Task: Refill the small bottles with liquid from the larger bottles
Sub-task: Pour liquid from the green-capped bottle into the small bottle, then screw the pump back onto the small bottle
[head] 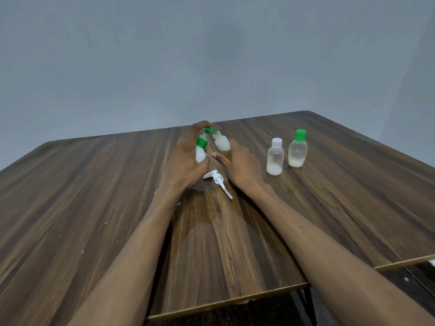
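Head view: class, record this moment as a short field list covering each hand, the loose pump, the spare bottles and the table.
left hand: grips a green-pump bottle, nozzle aimed at the open bottle
right hand: holds the open bottle, tilted toward the pump
white pump head: lies loose on the table between the wrists
white-capped bottle: upright, a little white liquid at the bottom
green-capped bottle: upright, beside it
table: dark wood grain, wet patch near the forearms
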